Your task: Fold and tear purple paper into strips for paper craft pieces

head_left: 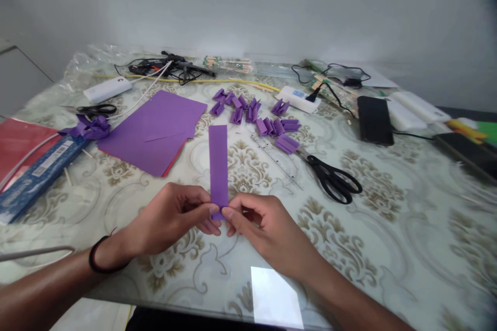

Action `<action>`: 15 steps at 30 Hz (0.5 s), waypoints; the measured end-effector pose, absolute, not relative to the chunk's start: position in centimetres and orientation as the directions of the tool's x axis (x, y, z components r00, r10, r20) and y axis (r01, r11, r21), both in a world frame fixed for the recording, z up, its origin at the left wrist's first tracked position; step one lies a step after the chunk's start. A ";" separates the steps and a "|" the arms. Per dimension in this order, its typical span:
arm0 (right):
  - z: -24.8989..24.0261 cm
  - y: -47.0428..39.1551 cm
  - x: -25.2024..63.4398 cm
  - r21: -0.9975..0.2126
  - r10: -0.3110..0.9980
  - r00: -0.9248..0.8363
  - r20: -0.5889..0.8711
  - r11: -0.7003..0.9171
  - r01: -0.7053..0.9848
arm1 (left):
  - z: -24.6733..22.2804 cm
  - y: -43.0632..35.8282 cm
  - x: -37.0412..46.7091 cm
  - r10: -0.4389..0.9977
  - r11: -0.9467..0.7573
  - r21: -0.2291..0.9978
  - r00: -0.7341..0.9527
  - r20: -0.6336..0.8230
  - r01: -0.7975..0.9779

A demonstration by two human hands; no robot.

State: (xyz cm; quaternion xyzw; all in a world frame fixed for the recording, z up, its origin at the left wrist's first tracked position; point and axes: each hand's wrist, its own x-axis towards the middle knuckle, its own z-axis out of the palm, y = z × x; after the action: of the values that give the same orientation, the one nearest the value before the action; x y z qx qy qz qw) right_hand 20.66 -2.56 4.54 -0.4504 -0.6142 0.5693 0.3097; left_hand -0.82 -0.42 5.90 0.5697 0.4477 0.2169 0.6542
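A narrow purple paper strip stands upright between my hands, its lower end pinched. My left hand grips the strip's bottom left edge with thumb and fingers. At the bottom right edge, my right hand pinches the same strip. Beyond it lie several small folded purple pieces in a loose cluster. Purple sheets with a red one beneath lie to the left. Black-handled scissors rest on the right, near a clear ruler.
The patterned table has a power strip, a black phone and a white power bank. A blue box, crumpled purple paper and second scissors are on the left. Cables run along the back.
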 end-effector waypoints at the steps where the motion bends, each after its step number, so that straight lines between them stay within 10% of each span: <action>1: 4.5 -2.6 20.7 -0.978 0.907 -0.400 -0.129 -0.049 0.205 | 5.9 -0.4 -0.8 0.789 0.259 0.938 0.510 -0.344 0.232; 15: 4.6 -2.4 20.9 -0.990 0.896 -0.422 -0.136 -0.103 0.099 | 6.3 -0.3 -1.2 0.714 0.249 0.939 0.611 -0.342 0.236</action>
State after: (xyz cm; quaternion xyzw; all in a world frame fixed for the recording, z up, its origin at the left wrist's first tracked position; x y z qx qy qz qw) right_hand 20.93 -2.40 4.57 -0.4261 -0.5839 0.6084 0.3277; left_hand -1.19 -0.32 6.30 0.5871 0.4043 0.1760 0.6789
